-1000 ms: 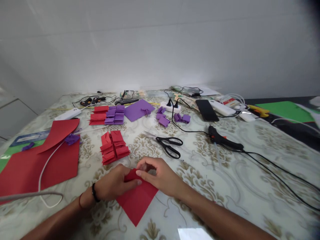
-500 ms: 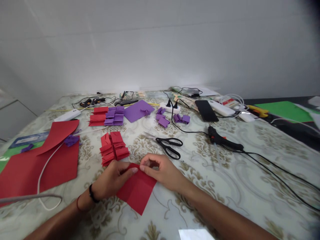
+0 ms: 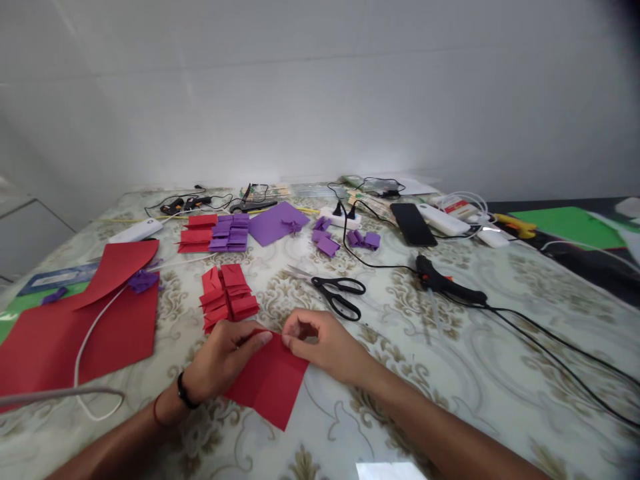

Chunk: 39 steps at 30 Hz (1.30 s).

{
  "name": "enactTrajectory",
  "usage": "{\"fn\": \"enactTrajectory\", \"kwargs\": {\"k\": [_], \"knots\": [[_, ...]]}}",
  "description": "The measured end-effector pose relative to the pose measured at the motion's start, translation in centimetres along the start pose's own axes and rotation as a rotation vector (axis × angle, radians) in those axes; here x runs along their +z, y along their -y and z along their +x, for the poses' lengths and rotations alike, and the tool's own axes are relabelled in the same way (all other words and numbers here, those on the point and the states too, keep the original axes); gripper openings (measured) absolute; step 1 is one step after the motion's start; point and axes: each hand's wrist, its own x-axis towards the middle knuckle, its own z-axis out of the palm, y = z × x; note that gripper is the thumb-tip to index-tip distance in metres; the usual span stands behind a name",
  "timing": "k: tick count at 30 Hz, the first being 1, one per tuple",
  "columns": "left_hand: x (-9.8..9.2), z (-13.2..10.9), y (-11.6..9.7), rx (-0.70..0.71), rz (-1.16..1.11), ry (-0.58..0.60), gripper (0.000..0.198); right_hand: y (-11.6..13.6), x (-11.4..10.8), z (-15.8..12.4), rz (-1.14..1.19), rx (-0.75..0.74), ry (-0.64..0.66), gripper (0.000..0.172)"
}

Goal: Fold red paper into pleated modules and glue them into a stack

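Plainly, the red paper square (image 3: pixel 270 390) lay flat on the patterned table (image 3: pixel 450 373), just nearer the person than the black-handled scissors (image 3: pixel 337 293), turned so that one corner pointed toward the body. Both hands met at its far edge. The left hand (image 3: pixel 220 363) covered the sheet's left corner, its fingers drawn in narrow and the forefinger (image 3: pixel 263 340) stretched along the top edge, pressing the paper down; whether its thumb sat beneath the sheet could not be told. The right hand (image 3: pixel 325 343) was curled close, thumb and forefinger pinched on the same edge, the two hands' fingertips almost touching. Most of the sheet showed below and between the wrists. Left of the scissors, a pile of folded red pieces (image 3: pixel 227 297) sat just beyond the left knuckles, and farther left lay a large red sheet (image 3: pixel 75 333). Right of the scissors rested a black glue gun (image 3: pixel 447 283), well apart from both hands.
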Motion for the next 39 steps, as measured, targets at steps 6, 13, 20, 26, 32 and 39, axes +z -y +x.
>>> {"fn": "enactTrajectory", "kwargs": {"k": [6,13,20,26,32,39], "knots": [[-0.4,0.3,0.3,-0.051,-0.079,0.073,0.036,0.0,0.0,0.1,-0.016,0.001,0.010,0.003],[0.3,0.2,0.6,0.012,0.011,0.095,0.030,0.1,0.5,-0.2,0.021,-0.002,0.072,0.002],[0.2,-0.1,0.2,0.085,-0.036,0.075,0.031,-0.1,0.4,-0.2,0.033,-0.032,0.096,0.003],[-0.9,0.2,0.5,0.055,-0.046,-0.022,0.038,-0.4,-0.4,0.2,0.035,-0.037,0.038,0.003],[-2.4,0.5,1.1,0.049,-0.042,-0.104,0.036,-0.4,-1.5,0.7,0.019,-0.047,-0.027,0.001],[-1.7,0.6,1.0,0.086,0.044,-0.123,0.035,0.0,-1.6,0.9,0.011,-0.085,-0.134,0.007]]}}
